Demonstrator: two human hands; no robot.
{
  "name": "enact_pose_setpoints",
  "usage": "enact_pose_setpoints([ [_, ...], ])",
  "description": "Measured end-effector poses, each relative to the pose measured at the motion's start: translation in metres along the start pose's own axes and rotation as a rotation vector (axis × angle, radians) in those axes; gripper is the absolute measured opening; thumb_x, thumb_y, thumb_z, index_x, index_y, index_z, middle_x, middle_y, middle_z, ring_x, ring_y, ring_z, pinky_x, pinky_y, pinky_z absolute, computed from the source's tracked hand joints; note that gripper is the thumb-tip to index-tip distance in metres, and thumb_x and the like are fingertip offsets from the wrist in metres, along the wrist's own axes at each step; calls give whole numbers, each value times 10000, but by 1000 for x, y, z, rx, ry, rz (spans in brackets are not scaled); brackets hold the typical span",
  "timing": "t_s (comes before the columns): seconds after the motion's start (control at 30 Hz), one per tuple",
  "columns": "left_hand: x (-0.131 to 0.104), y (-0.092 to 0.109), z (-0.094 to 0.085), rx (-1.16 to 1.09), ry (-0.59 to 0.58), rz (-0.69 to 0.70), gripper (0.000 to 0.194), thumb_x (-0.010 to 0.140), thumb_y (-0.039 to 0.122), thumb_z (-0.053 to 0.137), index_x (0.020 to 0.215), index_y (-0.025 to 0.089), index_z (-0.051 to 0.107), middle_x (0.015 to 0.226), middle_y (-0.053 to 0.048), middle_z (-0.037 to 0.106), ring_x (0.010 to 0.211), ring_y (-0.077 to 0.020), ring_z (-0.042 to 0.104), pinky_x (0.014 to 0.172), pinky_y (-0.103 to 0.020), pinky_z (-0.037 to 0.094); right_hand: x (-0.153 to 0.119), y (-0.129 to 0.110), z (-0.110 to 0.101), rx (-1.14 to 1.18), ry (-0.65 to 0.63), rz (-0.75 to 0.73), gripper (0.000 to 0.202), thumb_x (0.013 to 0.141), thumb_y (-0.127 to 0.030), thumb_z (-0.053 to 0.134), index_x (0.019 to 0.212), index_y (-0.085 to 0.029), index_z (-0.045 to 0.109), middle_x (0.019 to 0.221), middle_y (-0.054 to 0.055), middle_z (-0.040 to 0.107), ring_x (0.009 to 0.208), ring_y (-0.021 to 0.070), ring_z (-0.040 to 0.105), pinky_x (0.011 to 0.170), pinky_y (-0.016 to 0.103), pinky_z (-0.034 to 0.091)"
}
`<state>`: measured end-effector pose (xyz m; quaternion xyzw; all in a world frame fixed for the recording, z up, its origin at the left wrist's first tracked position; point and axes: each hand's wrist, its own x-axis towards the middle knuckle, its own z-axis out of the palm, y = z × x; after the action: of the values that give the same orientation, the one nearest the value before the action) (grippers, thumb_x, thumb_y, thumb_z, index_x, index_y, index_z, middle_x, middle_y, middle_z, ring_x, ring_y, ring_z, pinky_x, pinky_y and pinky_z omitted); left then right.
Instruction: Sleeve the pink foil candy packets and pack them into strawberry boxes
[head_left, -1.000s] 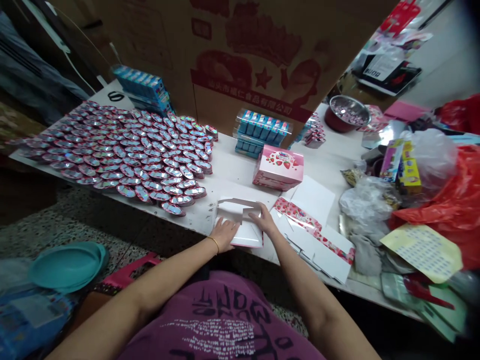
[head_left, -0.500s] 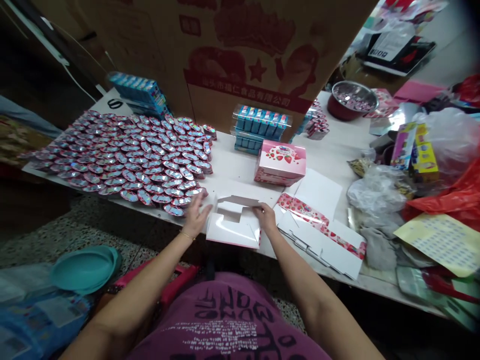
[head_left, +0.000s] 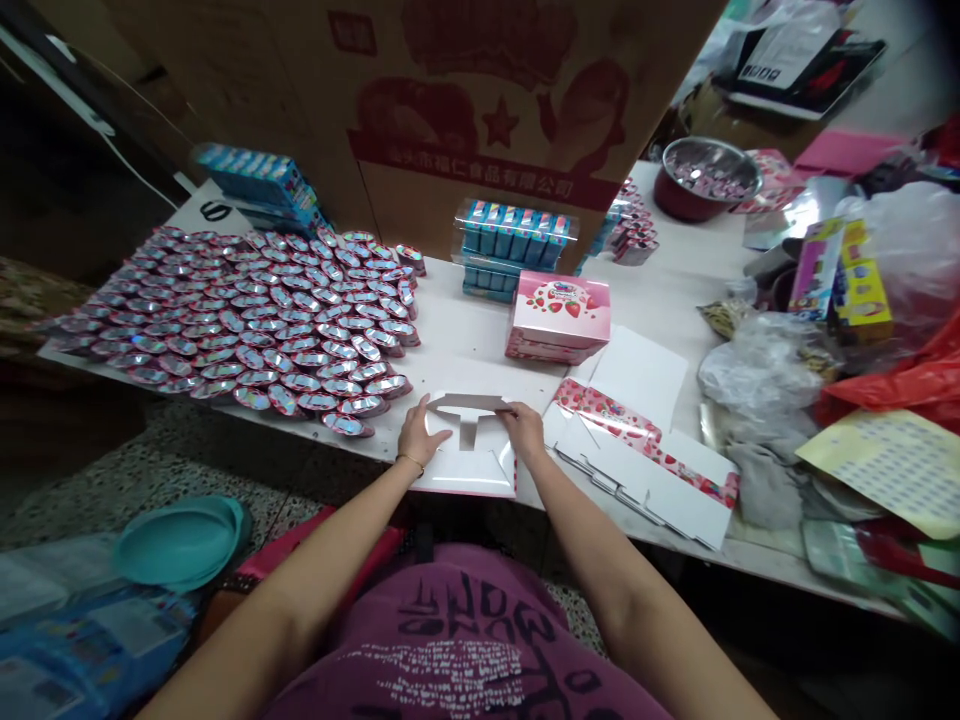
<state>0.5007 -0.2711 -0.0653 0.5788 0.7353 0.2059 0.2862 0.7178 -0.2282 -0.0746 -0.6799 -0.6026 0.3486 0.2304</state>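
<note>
A part-folded cardboard box (head_left: 469, 474), white inside, lies open at the table's front edge with its flaps raised. My left hand (head_left: 417, 432) grips its left side, the thumb reaching over the inside and the fingers at the outer edge. At the far right corner, my right hand (head_left: 526, 430) pinches the raised flap between thumb and fingers. Beyond the box stands a closed pink strawberry-print box (head_left: 564, 300). Flat strawberry-print cartons (head_left: 645, 470) are stacked to the right of my right hand.
Many foil-topped packs (head_left: 255, 320) cover the table's left side. Blue packs in clear trays (head_left: 514, 240) stand against a large brown carton (head_left: 480, 130). A metal bowl (head_left: 709, 180) of small pieces sits far right, above plastic bags (head_left: 765, 375). Teal basins (head_left: 180, 545) are below left.
My left hand has moved right from beside the foil-topped packs onto the box's left side and closed on it. My right hand stays at the right flap. The view has shifted slightly.
</note>
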Motion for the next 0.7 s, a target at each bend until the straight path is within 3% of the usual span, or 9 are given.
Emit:
enact_pose_setpoints([
  [0.1,14,0,-1,100,-14,-57,525,646,322,668,1113,187,471,1121,-94,507,1033,-242,510,874,-350,416,6,2,-2,-10,-56,-12,183,739,-338,523,801,-261,677,815,-8,661,761,166,587,703,269,428],
  [0.23,26,3,-8,36,-18,-115,389,680,368,623,1001,182,510,1015,-65,544,923,-193,541,820,-315,436,5,0,-10,-100,-126,-62,201,772,-319,501,854,-261,675,833,-4,666,785,170,595,711,268,441],
  [0.3,27,3,-14,-122,-92,-43,381,731,382,556,1053,186,504,1051,-56,557,953,-170,535,839,-294,429,0,0,-19,-190,-159,-151,243,797,-298,474,959,-267,653,911,3,662,846,177,592,743,273,440],
  [0.4,24,-3,-23,-284,-294,140,421,714,369,553,1101,202,529,1117,-41,572,1026,-173,520,894,-298,408,-11,2,-36,-359,-282,-319,373,829,-214,404,1166,-299,539,1017,-1,634,904,166,581,773,269,439],
  [0.5,18,-9,-25,-311,-383,187,347,709,358,516,990,190,630,1050,-48,625,1016,-191,537,941,-330,381,-20,4,-50,-551,-437,-497,560,810,-102,347,1313,-350,349,1165,-1,556,938,156,568,732,255,452],
  [0.6,13,-7,-26,-365,-455,69,355,721,358,466,951,175,665,1024,-53,645,970,-198,564,910,-346,405,-25,0,-60,-689,-577,-649,660,803,-82,335,1360,-401,183,1275,7,466,959,172,558,669,256,464],
  [0.7,10,4,-29,-346,-526,-38,442,724,434,469,1028,163,639,1034,-56,639,914,-207,580,838,-340,442,-25,-8,-70,-734,-679,-698,708,786,-62,339,1371,-397,125,1308,24,439,988,187,548,699,279,469],
])
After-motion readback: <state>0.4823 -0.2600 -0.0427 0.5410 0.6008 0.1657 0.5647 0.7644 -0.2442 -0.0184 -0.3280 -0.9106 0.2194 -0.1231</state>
